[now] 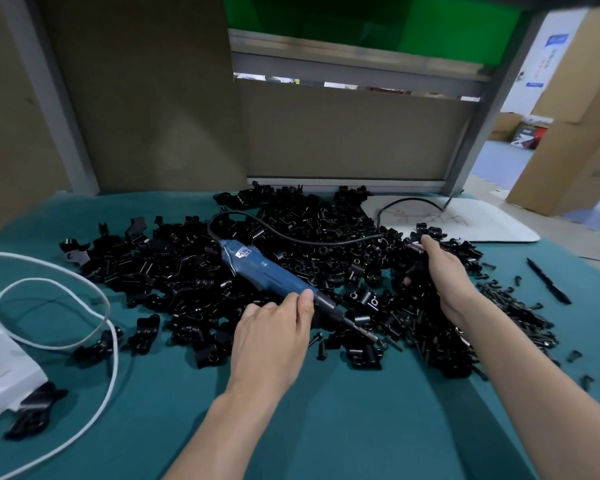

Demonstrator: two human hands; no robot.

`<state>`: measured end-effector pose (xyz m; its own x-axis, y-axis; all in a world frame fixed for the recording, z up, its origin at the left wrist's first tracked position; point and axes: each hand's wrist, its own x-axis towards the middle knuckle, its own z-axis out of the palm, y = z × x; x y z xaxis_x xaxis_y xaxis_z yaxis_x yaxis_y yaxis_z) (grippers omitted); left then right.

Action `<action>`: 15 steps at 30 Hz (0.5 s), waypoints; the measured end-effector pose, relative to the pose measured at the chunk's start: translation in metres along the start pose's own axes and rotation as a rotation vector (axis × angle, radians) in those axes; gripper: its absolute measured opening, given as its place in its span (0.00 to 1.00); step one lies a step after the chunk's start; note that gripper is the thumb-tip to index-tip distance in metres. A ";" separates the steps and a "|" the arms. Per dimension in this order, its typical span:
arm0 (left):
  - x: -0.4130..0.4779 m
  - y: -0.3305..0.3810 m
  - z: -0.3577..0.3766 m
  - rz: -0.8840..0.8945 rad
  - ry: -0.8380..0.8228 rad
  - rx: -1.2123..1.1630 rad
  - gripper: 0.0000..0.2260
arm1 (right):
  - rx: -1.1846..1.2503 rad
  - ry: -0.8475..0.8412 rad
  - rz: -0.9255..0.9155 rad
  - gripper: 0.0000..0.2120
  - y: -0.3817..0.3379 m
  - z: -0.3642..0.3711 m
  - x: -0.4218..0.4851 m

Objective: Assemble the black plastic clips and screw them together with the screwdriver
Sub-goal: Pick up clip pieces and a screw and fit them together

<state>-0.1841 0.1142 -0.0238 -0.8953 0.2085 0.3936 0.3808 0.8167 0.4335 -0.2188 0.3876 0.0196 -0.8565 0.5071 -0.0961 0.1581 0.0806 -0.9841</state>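
A big heap of black plastic clips (pixel 291 244) covers the middle of the teal table mat (pixel 343 410). On top of the heap lies a blue electric screwdriver (pixel 260 268), bit pointing lower right, its black cable (pixel 326 240) looping back. My left hand (pixel 274 327) lies at the screwdriver's front end, thumb against the blue body near the black collar. My right hand (pixel 444 275) reaches into the right side of the heap, fingers down among the clips; whether it grips one is hidden. Small black screws (pixel 520 317) are piled to the right of that hand.
A white cord (pixel 49 306) loops at the left beside a white bag (pixel 4 368) with dark parts at its mouth. A white board (pixel 465 220) lies at the back right, a black pen (pixel 548 280) on the mat. A cardboard and metal partition (pixel 343 133) closes the back.
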 end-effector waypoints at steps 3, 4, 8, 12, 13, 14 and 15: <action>0.000 0.001 0.000 -0.009 0.003 -0.029 0.22 | -0.062 -0.018 -0.044 0.17 0.000 0.000 0.004; 0.000 0.002 0.001 -0.011 0.004 -0.042 0.22 | -0.133 -0.007 -0.075 0.17 0.001 0.001 0.004; -0.001 0.002 0.000 0.001 0.032 -0.050 0.22 | -0.430 -0.030 -0.262 0.19 -0.006 0.016 -0.001; 0.002 -0.003 -0.002 -0.030 0.099 -0.084 0.28 | -0.594 -0.035 -0.484 0.15 -0.038 0.051 0.005; 0.007 -0.007 -0.007 -0.039 0.146 -0.120 0.28 | -0.609 -0.030 -0.530 0.12 -0.050 0.065 0.011; 0.014 -0.013 -0.013 -0.053 0.199 -0.155 0.27 | -0.631 -0.032 -0.561 0.10 -0.063 0.080 0.018; 0.021 -0.022 -0.019 -0.074 0.264 -0.178 0.26 | -0.651 -0.046 -0.579 0.09 -0.075 0.097 0.028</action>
<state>-0.2066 0.0899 -0.0098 -0.8402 -0.0131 0.5421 0.3724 0.7128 0.5943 -0.3018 0.3124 0.0762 -0.9058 0.2008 0.3731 -0.0709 0.7963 -0.6007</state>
